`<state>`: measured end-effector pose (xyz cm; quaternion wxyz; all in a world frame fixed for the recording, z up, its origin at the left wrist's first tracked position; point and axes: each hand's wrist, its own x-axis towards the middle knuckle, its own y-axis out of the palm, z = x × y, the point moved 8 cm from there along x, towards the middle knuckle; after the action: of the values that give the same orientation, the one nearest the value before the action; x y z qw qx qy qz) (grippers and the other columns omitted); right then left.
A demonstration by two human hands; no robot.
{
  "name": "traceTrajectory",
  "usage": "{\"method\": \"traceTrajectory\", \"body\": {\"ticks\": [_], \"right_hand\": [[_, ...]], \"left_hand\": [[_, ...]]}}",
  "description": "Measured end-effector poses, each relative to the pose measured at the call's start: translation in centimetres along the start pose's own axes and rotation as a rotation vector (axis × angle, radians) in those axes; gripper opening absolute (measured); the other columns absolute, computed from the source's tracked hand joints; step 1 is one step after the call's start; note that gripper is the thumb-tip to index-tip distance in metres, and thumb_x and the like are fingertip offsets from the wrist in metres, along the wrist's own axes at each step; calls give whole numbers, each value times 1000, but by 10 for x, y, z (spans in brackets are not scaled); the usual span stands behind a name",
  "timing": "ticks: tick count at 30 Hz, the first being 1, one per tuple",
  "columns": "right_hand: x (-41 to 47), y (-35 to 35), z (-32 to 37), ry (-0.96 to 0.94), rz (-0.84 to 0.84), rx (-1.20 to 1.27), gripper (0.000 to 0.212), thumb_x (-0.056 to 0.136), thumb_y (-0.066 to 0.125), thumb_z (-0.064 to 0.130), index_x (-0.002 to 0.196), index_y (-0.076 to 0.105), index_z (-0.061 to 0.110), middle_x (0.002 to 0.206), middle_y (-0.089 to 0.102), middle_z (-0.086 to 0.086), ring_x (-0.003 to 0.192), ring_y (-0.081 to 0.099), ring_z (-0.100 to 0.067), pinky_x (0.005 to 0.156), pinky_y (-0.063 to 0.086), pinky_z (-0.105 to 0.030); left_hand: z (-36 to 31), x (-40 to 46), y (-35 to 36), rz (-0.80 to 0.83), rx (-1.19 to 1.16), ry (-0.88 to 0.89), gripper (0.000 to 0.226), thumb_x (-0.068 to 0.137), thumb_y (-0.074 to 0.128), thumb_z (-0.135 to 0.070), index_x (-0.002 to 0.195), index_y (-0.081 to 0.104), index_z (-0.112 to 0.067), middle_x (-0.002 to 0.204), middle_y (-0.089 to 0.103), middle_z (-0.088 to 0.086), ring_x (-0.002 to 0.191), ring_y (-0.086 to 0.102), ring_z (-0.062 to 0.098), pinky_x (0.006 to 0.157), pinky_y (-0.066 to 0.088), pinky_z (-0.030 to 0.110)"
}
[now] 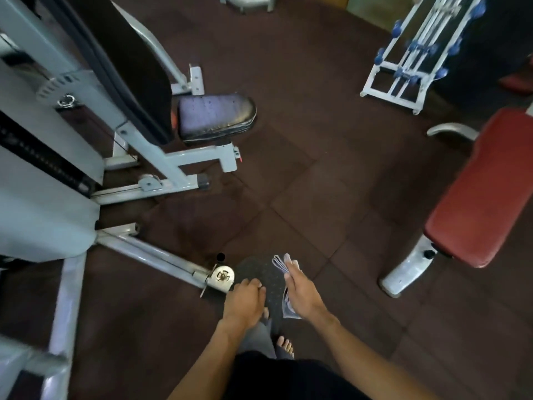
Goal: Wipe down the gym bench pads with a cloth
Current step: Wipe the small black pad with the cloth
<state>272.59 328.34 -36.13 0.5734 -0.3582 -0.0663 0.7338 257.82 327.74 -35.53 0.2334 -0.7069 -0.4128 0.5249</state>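
Folded pale cloth [284, 265] held in my right hand [302, 293]; left hand [245, 301] curled at dark dotted pad [259, 271], can't tell if gripping.

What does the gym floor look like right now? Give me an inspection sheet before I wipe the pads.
surface: dark rubber floor tiles, seams visible
job's things: folded cloth; worn black seat pad; black back pad; red bench pad; dotted dark pad under the hands
clutter: nothing seen
hands: right hand holds the folded cloth; left hand curled at the dotted dark pad's edge, grip unclear
cables: pulley at the machine frame's foot; cable unclear
surroundings: white rack with blue knobs
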Motion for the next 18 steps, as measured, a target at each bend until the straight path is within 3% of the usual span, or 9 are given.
{"method": "traceTrajectory", "body": {"ticks": [7,11,14,18], "right_hand": [[112,-40,17,-5,4,-7,51,107,29,27,157,18,21,164,19,-2,153,9,-16,117,7,-21],[186,-57,50,-42,-12,-110,50,107,29,22,156,20,16,162,24,-6,150,21,-22,115,13,-21],[240,-62,82,-38,12,-116,51,106,29,21,155,18,11,164,18,-10,152,15,-24,122,11,-31],[311,-66,130,-120,31,-94,52,107,26,24,157,13,17,165,16,-5,153,7,-17,121,4,-23]], "left_hand": [[-21,110,-55,-27,65,-5,38,104,32,-36,127,57,-18,126,62,6,116,58,29,94,46,41],[-19,176,-101,-37,76,-4,36,104,32,-38,126,57,-21,128,58,4,118,56,27,96,45,41],[-11,220,-145,-73,69,-3,35,104,32,-38,124,57,-23,125,59,2,115,57,24,95,45,40],[7,277,-206,-119,66,-26,35,104,33,-38,126,56,-23,124,60,2,114,57,23,95,45,39]]}}
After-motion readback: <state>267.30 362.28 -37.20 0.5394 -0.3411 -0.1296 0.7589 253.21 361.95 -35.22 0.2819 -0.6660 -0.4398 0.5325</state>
